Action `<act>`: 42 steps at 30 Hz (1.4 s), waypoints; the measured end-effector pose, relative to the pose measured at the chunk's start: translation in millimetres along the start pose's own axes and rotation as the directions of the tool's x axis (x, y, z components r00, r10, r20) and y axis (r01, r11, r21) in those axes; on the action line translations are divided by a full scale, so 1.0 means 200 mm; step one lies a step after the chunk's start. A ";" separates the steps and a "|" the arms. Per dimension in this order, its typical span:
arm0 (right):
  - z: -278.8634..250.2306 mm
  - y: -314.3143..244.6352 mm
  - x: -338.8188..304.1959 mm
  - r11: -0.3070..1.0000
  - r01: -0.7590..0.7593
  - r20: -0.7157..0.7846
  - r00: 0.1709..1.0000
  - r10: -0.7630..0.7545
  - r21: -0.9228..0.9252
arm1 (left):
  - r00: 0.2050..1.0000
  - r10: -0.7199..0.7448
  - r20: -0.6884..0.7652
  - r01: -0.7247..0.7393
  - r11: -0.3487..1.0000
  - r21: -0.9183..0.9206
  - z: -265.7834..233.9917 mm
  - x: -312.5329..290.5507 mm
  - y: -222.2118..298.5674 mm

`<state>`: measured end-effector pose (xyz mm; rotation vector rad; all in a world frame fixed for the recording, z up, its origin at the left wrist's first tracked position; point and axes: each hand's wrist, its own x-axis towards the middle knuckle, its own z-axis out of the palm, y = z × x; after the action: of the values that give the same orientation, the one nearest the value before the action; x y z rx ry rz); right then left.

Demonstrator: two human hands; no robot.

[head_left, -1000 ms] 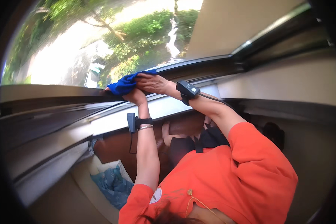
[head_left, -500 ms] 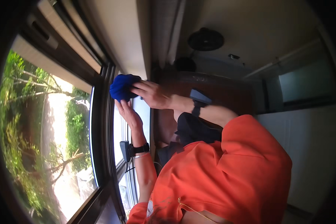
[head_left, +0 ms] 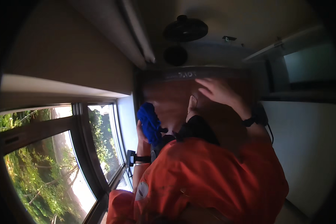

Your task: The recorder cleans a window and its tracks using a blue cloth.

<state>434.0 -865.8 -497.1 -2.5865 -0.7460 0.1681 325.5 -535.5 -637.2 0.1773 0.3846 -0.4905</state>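
A bunched blue cloth [head_left: 149, 119] rests in my left hand [head_left: 141, 133], close beside the window. Only part of that hand shows, along the cloth's left side; the cloth covers most of its fingers. My right hand [head_left: 219, 92] is well off to the right, holding nothing, its fingers stretched out above a reddish-brown surface [head_left: 168, 89]. A strapped device sits on each of my wrists.
On the left is a dark-framed window [head_left: 76, 123] with trees outside, below a pale ledge [head_left: 63, 87]. My bare foot [head_left: 191, 103] is on the brown surface. Farther off stands a dark round fan [head_left: 185, 30]. A white panel [head_left: 298, 149] lies at the right.
My right hand has let go of the blue cloth and swung right. The cloth, in my left hand, has come down and away from the window frame. The view has turned away from the window.
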 end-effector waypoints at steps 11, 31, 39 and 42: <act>-0.52 1.36 0.41 0.956 -0.290 0.010 0.957 0.291 -0.045 | 0.943 0.202 -0.264 -0.224 0.973 -0.056 0.26 0.54 -0.39; 0.05 2.45 2.21 0.823 -0.550 0.137 0.812 0.567 -0.143 | 0.927 0.002 -0.376 -0.093 0.971 -0.222 0.42 1.26 -0.34; 0.76 2.66 2.48 0.485 -0.866 0.017 0.487 0.873 -0.119 | 0.667 -0.116 -0.736 -0.230 0.907 -0.352 0.40 1.36 -0.55; 0.78 2.62 2.48 0.558 -0.829 -0.029 0.558 0.830 0.032 | 0.594 -0.076 -0.801 -0.309 0.898 -0.314 0.22 1.27 -0.80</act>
<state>1068.5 -940.6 -867.1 -2.6920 0.5836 0.3966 467.7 -792.6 -710.0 -0.0196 1.3701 -0.1417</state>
